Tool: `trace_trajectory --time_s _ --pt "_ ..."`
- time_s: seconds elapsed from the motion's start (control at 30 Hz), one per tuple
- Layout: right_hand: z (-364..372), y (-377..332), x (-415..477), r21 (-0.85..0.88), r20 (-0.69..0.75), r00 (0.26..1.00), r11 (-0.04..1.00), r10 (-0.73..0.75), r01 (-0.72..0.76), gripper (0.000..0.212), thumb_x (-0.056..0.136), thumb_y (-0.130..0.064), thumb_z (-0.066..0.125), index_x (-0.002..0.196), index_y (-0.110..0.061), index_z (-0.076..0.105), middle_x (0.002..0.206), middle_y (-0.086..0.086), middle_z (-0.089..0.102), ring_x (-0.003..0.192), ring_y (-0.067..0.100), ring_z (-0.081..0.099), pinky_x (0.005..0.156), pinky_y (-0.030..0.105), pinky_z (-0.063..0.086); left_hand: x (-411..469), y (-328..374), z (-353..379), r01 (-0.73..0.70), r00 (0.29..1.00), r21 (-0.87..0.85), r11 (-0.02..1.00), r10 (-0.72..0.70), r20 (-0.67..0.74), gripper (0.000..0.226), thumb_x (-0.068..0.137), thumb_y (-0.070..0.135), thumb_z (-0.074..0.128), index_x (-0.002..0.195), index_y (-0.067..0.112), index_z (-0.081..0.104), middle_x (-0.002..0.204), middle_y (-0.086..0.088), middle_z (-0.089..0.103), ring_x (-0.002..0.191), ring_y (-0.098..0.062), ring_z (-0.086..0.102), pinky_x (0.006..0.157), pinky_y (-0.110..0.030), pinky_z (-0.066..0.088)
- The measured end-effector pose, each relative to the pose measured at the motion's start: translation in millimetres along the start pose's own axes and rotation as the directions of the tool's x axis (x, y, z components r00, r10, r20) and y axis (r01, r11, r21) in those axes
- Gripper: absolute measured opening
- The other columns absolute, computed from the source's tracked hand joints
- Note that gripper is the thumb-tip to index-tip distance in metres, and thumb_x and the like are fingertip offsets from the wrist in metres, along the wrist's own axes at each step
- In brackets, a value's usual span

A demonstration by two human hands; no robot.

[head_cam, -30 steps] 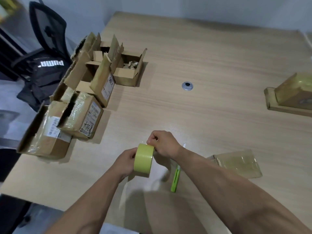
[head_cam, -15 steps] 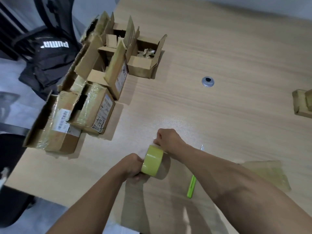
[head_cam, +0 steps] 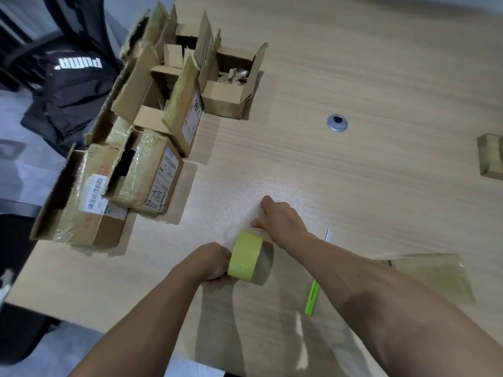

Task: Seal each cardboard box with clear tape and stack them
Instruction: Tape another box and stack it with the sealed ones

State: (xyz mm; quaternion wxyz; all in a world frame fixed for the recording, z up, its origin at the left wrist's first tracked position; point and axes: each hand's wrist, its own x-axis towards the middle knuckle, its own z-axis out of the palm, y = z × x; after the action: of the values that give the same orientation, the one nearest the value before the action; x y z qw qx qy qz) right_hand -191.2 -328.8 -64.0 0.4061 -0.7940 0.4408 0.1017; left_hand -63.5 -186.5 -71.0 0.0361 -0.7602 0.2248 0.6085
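My left hand (head_cam: pixel 215 261) grips a yellowish roll of clear tape (head_cam: pixel 245 256) just above the table near its front edge. My right hand (head_cam: pixel 280 217) is just beyond the roll, its fingers pinching the tape's free end and drawing it away from the roll. Several open cardboard boxes (head_cam: pixel 141 170) with raised flaps and shipping labels stand in a cluster at the table's left side. A taped cardboard box (head_cam: pixel 491 159) is cut off by the right edge of the view.
A green utility knife (head_cam: pixel 313 295) lies on the wooden table (head_cam: pixel 367 77) under my right forearm. A flat taped piece of cardboard (head_cam: pixel 435 276) lies to its right. A round metal grommet (head_cam: pixel 337 123) sits mid-table. A chair with a black jacket (head_cam: pixel 70 85) stands left.
My view has swung left and down. The roll has tilted and lowered, and my right hand has moved away from it, pulling tape off the roll.
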Motion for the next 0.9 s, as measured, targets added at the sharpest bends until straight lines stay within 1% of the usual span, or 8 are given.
trace_trajectory --time_s 0.1,0.17,0.27,0.37,0.53,0.7,0.8,0.9 --pt "3 2 -4 0.022 -0.019 1.000 1.000 -0.003 0.004 0.017 0.099 -0.020 0.057 0.095 -0.009 0.045 0.074 -0.012 0.046 0.074 0.017 0.046 0.058 0.031 0.033 -5 -1 0 -0.031 0.999 -0.002 1.000 0.031 -0.030 0.010 0.082 0.015 0.059 0.075 0.014 0.064 0.057 -0.006 0.062 0.048 -0.020 0.053 0.048 -0.021 0.042" --pt "1 1 -5 0.054 -0.016 1.000 0.998 0.018 -0.017 0.015 0.100 -0.019 0.056 0.097 -0.006 0.049 0.080 -0.002 0.053 0.072 0.018 0.048 0.057 0.032 0.036 -10 1 -1 -0.052 0.998 -0.041 0.998 0.050 -0.037 0.012 0.080 0.019 0.059 0.071 0.012 0.062 0.055 -0.007 0.059 0.048 -0.019 0.052 0.047 -0.021 0.039" --pt "-2 1 -11 0.137 -0.007 0.998 0.989 0.061 -0.059 0.017 0.101 -0.022 0.052 0.100 -0.006 0.058 0.099 0.010 0.065 0.090 0.027 0.061 0.077 0.042 0.051 -21 6 -6 -0.080 0.990 -0.013 0.997 0.078 -0.117 0.031 0.089 0.021 0.057 0.060 0.010 0.055 0.050 -0.006 0.054 0.044 -0.017 0.049 0.044 -0.019 0.037" --pt "-10 5 -20 0.223 0.001 0.995 0.970 0.100 -0.097 0.022 0.099 -0.020 0.044 0.099 -0.006 0.061 0.105 0.012 0.067 0.099 0.032 0.063 0.084 0.043 0.052 -32 14 -19 -0.092 0.959 0.052 0.994 0.102 -0.263 0.041 0.095 0.032 0.056 0.064 0.008 0.063 0.052 -0.005 0.061 0.044 -0.018 0.054 0.043 -0.019 0.037" --pt "-32 17 -44 0.145 -0.036 0.999 0.989 -0.014 0.019 0.027 0.104 -0.020 0.043 0.106 -0.001 0.063 0.108 0.013 0.070 0.102 0.030 0.061 0.081 0.034 0.047 -45 39 -34 -0.203 0.819 -0.017 0.979 0.160 -0.552 0.024 0.092 0.029 0.061 0.080 0.011 0.070 0.085 -0.011 0.073 0.085 -0.033 0.067 0.073 -0.035 0.054" --pt "-63 28 -74 0.150 -0.119 0.990 0.984 -0.074 0.091 0.024 0.104 -0.016 0.041 0.104 -0.005 0.063 0.104 0.011 0.068 0.090 0.024 0.054 0.068 0.028 0.033 -74 86 -16 -0.480 0.655 -0.087 0.873 0.290 -0.697 0.020 0.093 0.024 0.057 0.077 0.018 0.069 0.079 -0.002 0.071 0.080 -0.028 0.065 0.076 -0.038 0.053" --pt "-88 48 -94 0.152 -0.198 0.979 0.986 -0.041 0.072 0.021 0.102 -0.017 0.042 0.101 -0.012 0.062 0.096 0.006 0.064 0.089 0.026 0.055 0.069 0.029 0.036 -93 119 20 -0.582 0.675 -0.160 0.797 0.364 -0.642 0.017 0.093 0.024 0.060 0.082 0.019 0.072 0.076 -0.001 0.070 0.067 -0.021 0.062 0.065 -0.033 0.047" --pt "-107 75 -117 0.178 -0.250 0.968 0.983 -0.003 0.049 0.022 0.101 -0.018 0.042 0.101 -0.012 0.063 0.095 0.006 0.064 0.091 0.027 0.056 0.071 0.030 0.038 -94 143 61 -0.570 0.745 -0.228 0.790 0.379 -0.549 0.015 0.092 0.024 0.061 0.087 0.016 0.073 0.077 -0.001 0.070 0.063 -0.019 0.061 0.062 -0.029 0.043"
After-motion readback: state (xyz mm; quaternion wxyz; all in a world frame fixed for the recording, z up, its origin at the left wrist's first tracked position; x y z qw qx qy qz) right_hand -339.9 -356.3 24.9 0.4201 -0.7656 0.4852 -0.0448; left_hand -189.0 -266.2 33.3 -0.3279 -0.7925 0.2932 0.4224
